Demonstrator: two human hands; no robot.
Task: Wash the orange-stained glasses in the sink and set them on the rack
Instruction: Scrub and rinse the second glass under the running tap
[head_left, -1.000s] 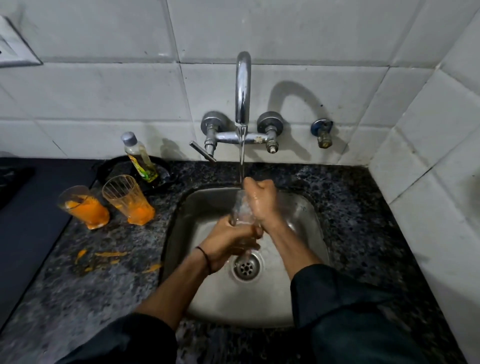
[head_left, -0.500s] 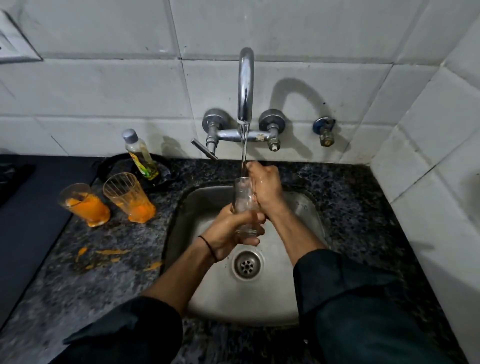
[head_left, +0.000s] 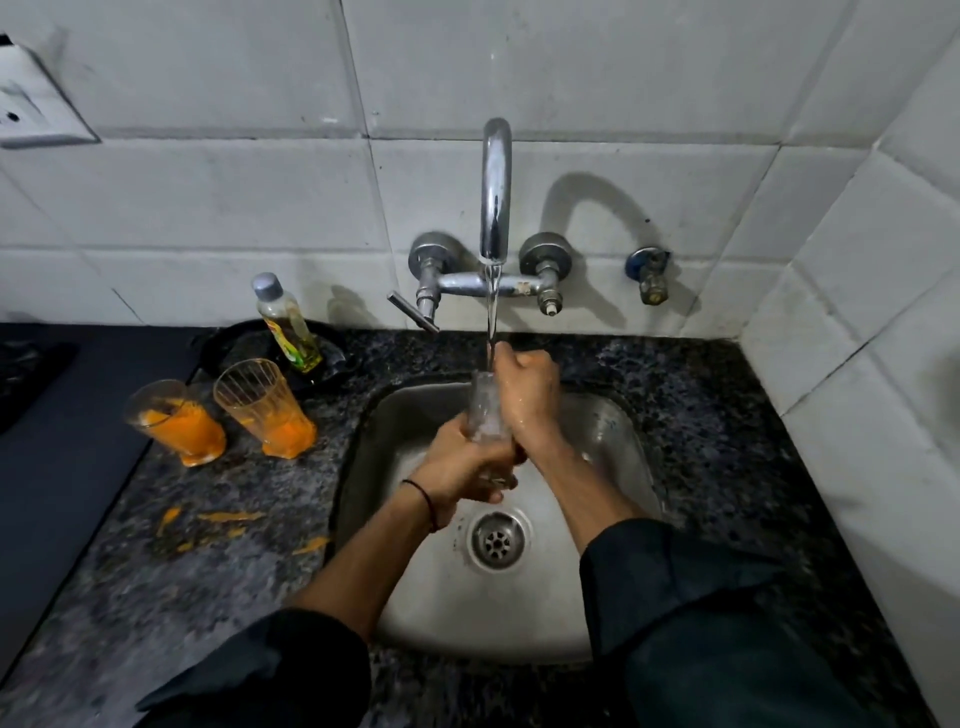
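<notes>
Speckled dark granite counter surrounds one rounded stainless-steel sink. Since a second ago, the one clear glass tumbler has risen further above the round slotted drain; it stands upright under the chrome tap stream. Left hand grips its base; right hand curls round its rim. Two orange-stained ribbed glasses stand well left of the left hand.

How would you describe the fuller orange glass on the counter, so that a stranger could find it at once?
Start at the steel sink and look left along the dark stone counter. Two stained glasses stand there side by side. It is the left glass, thick with orange halfway up, while the right glass is orange mainly at the bottom.
</notes>
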